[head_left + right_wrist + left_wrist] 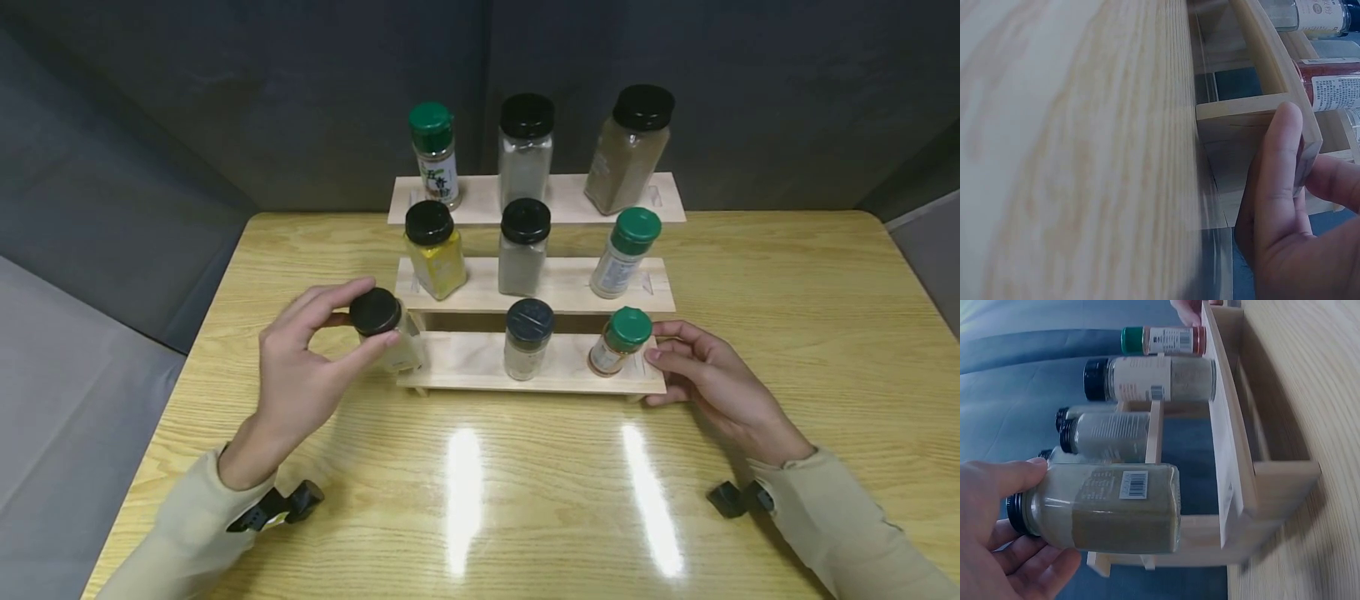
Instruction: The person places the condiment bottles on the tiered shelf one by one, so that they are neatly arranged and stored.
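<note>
My left hand (303,367) pinches a black-capped glass spice jar (406,348) between thumb and fingers at the left end of the lowest step of a wooden spice rack (461,358). In the left wrist view, the jar (1125,509) is square-sided, partly filled with tan powder and has a small barcode label; its base is close over the step. At the rack's other end my right hand (723,379) grips the edge of the lowest step, its thumb above and fingers below. The right wrist view shows those fingers (1277,178) against the step's end.
A black-capped shaker (525,354) and a small green-capped jar (612,352) share the lowest step. Several more jars stand on the two higher steps, including a yellow one (438,265). Behind the wooden table (547,500) hangs a dark curtain (315,108).
</note>
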Tool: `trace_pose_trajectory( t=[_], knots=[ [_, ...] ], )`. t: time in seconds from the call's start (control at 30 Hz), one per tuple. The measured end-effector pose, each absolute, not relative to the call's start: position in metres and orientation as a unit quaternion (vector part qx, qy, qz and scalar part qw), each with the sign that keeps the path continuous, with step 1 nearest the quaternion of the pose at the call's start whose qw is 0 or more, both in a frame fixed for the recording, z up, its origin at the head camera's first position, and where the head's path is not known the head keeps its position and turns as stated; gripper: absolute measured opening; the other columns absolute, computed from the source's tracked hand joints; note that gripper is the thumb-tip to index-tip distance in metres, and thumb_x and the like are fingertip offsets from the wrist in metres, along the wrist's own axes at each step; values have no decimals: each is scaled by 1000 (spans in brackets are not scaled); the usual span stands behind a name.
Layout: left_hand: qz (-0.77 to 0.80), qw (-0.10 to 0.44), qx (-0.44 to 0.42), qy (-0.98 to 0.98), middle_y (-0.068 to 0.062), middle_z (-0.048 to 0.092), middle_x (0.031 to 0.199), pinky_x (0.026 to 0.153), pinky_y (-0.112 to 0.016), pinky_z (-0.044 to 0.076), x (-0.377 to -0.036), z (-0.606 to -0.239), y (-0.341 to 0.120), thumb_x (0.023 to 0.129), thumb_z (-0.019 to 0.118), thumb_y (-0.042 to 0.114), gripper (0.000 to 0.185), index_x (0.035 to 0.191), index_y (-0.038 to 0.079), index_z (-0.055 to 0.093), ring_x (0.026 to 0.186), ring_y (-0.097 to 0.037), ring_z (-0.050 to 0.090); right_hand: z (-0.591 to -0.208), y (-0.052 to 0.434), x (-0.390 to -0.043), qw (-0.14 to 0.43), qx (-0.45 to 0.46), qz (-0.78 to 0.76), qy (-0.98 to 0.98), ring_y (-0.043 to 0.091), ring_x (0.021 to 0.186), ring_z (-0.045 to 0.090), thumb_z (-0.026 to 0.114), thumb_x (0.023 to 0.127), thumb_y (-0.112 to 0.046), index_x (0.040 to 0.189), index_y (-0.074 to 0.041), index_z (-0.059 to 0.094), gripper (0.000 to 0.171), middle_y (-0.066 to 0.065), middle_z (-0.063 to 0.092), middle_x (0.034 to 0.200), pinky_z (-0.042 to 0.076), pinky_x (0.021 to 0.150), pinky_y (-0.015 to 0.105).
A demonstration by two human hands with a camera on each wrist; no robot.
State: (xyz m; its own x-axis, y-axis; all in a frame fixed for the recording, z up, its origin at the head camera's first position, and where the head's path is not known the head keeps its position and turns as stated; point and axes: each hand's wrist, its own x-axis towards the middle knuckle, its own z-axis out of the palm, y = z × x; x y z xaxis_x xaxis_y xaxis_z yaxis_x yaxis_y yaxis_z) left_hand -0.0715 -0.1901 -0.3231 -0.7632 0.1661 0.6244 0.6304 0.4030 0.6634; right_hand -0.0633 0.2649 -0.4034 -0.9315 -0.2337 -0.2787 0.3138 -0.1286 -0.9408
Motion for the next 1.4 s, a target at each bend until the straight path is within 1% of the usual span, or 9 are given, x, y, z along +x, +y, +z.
trace_pose_trajectory(
  t=[0.1,0.27,0.47,0.57,0.73,0.93,1.13,1.4],
  knots=[
    [-486,231,-259,-802,-19,76,121,93,-25,61,-73,-323,-183,77,96,-4,56,129,-8,75,109,-23,71,-404,265,-63,180,31,-754,631,22,95,72,61,111,2,132,-7,61,23,12,65,113,69,73,40],
    [-488,224,-274,-798,-19,76,123,92,-24,61,-76,-326,-172,76,97,-6,55,127,-9,75,110,-24,71,-404,265,-63,181,33,-752,632,22,95,72,61,111,1,133,-7,60,23,11,65,113,69,73,40],
    [-485,230,-284,-795,-17,77,120,89,-23,60,-79,-331,-163,75,98,-8,55,126,-6,76,107,-27,72,-403,264,-64,183,38,-747,638,22,95,72,62,111,-1,134,-6,59,23,11,65,114,69,74,40],
    [-482,227,-289,-795,-17,77,120,89,-23,60,-80,-333,-160,75,97,-8,55,126,-7,76,105,-29,72,-403,264,-64,182,38,-748,637,22,94,72,62,111,-1,133,-6,59,23,11,65,113,69,73,40],
    [-480,227,-293,-795,-18,77,120,87,-29,61,-82,-337,-156,75,97,-8,55,126,-7,76,104,-31,73,-403,264,-64,182,36,-749,636,22,94,72,62,111,-1,133,-7,59,23,11,66,112,69,73,40],
    [-480,213,-292,-799,-19,76,121,90,-24,60,-82,-340,-154,77,97,-8,55,127,-8,75,106,-31,73,-405,265,-64,182,38,-748,637,21,93,71,61,111,0,133,-7,60,23,11,65,112,69,73,40],
    [-480,212,-287,-801,-19,76,121,90,-24,60,-82,-343,-154,78,97,-7,55,128,-7,74,106,-31,73,-404,265,-64,183,40,-747,638,22,93,72,61,111,0,132,-7,60,23,11,65,112,69,73,40],
    [-480,206,-285,-803,-20,76,122,91,-21,59,-83,-345,-153,77,97,-7,55,128,-7,74,107,-32,72,-404,265,-64,182,39,-747,639,21,93,71,62,111,0,131,-7,60,22,11,65,111,69,73,40]
  ],
)
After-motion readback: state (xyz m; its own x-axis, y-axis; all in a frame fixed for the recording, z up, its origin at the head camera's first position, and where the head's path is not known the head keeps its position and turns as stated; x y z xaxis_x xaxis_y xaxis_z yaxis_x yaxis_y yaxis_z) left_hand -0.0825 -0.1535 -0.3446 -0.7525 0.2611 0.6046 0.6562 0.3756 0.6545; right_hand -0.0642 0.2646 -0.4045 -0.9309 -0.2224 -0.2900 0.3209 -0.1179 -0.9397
